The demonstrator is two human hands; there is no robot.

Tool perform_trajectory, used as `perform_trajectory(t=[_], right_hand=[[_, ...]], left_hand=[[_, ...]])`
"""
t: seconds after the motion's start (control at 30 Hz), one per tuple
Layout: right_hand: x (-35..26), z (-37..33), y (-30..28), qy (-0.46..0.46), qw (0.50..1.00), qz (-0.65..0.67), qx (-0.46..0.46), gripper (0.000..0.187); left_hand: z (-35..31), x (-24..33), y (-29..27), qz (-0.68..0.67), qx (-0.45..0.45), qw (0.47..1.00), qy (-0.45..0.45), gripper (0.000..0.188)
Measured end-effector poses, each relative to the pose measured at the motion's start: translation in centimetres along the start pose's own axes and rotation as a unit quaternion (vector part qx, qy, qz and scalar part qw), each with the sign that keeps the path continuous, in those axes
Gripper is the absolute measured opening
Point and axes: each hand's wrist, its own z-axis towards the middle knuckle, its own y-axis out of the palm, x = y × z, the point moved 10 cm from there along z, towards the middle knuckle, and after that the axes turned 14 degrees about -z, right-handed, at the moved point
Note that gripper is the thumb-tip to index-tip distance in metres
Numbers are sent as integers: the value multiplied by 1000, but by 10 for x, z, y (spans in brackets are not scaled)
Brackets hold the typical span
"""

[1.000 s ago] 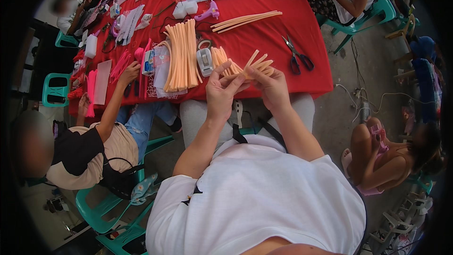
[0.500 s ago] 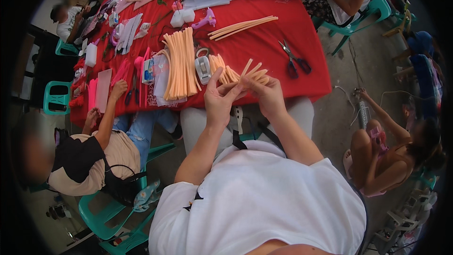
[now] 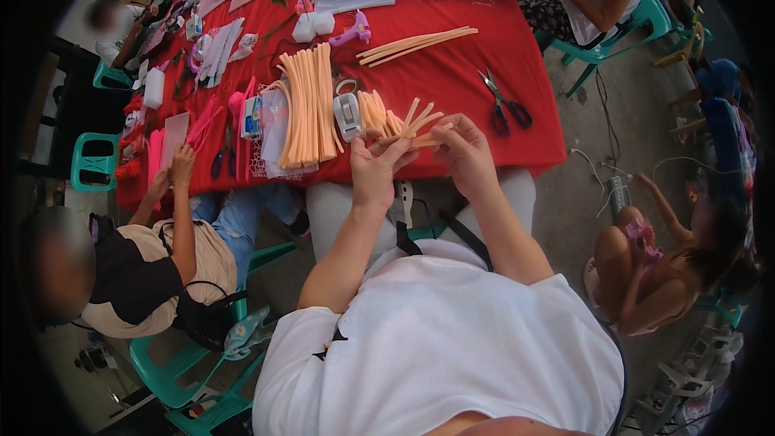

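So a small fan of peach strips [image 3: 418, 119] is being gripped in the left hand [image 3: 379, 163], thumb and fingers closed on it, near the front edge of the red surface [image 3: 529, 56]. The strips are also being pinched by the right hand [image 3: 467, 155], fingertips together at their right side; whether one strip or several is being caught there can't be told. Just behind the left hand, a short pile [image 3: 376, 111] is being partly covered. Left of that, a gray dispenser [image 3: 348, 117] is being flanked by the pile and a big peach bundle [image 3: 310, 109]. Scissors [image 3: 502, 103] are being left slightly spread over on the right, and farther back a few loose strips [image 3: 416, 47] are being kept near a purple glue gun [image 3: 353, 30].
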Motion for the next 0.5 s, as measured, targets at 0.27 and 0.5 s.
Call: perform_trajectory(t=[0.27, 0.5], right_hand=[[-17, 2, -8, -45, 983, -165, -67, 10], [-27, -6, 12, -92, 969, -216, -81, 23]], left_hand=[[0, 11, 3, 1, -10, 1000, 26, 38], [-6, 22, 24, 58, -65, 991, 98, 39]])
